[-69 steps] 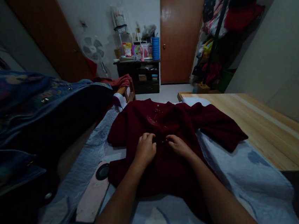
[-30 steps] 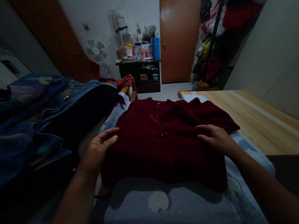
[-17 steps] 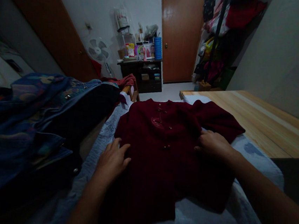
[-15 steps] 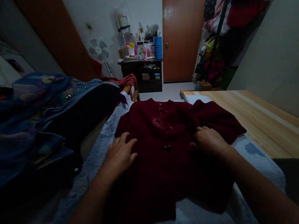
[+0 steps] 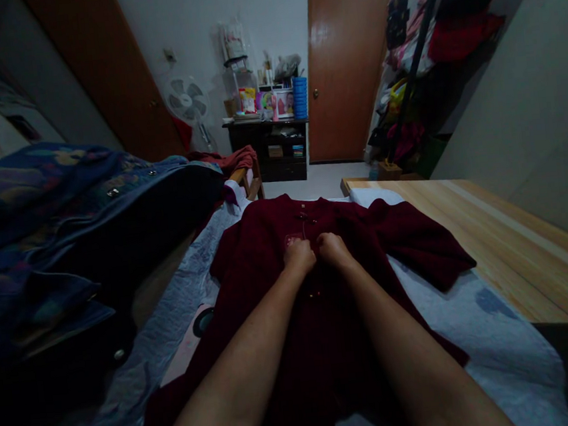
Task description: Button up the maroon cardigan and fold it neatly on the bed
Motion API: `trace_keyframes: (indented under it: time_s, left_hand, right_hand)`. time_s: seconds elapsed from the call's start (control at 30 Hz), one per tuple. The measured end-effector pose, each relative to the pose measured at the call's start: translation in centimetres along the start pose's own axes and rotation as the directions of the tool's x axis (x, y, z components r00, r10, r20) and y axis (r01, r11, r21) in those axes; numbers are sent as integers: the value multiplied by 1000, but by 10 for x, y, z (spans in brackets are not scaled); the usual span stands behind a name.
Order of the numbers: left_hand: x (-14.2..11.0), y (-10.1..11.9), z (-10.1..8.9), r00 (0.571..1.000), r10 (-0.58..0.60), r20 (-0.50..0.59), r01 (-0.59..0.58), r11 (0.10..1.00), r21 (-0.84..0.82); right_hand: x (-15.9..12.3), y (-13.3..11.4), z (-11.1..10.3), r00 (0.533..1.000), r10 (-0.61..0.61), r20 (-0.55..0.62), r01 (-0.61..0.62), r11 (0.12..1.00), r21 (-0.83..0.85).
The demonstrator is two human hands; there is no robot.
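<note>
A dark maroon jacket (image 5: 271, 288) lies spread, front up, with its collar at the far end and small fastenings down the middle. A pale tag or patch (image 5: 293, 240) shows on its chest. My left hand (image 5: 299, 257) is closed at the jacket's front opening, just below the upper fastenings. Close beside it, with a narrow gap between, my right hand (image 5: 334, 248) is closed on the other side of the opening. The fingertips of both hands are hidden, pressed into the cloth. One sleeve (image 5: 427, 239) stretches out to the right.
Under the jacket is a pale blue cloth (image 5: 496, 326). A pile of denim clothes (image 5: 61, 194) rises on the left. A wooden board (image 5: 497, 239) lies to the right. Beyond stand a fan (image 5: 187, 100), a dark cabinet (image 5: 284, 166) and hanging clothes (image 5: 462, 28).
Both hands have moved inward from the jacket's sides to its front opening and closed. The jacket's left side has shifted, and a pale item with a dark round mark now shows beside it.
</note>
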State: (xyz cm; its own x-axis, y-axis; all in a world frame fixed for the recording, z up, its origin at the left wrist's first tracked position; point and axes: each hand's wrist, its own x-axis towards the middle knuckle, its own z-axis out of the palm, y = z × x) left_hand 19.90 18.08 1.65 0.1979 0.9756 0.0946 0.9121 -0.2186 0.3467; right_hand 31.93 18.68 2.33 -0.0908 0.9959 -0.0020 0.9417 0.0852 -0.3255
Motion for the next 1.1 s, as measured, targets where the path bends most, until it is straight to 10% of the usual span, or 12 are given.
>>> trace_keyframes:
  time_s: [0.23, 0.6, 1.1]
  left_hand:
    - [10, -22, 33, 983, -133, -128, 127, 990, -55]
    - [39, -29, 52, 963, -132, -237, 104, 986, -127]
    - [41, -37, 49, 940, -220, -261, 120, 929, -350]
  right_hand:
    - [8, 29, 45, 994, -48, -99, 61, 990, 128]
    - [44, 47, 57, 973, -71, -221, 119, 970, 212]
    - [29, 12, -3, 970, 236, 59, -235, 972, -27]
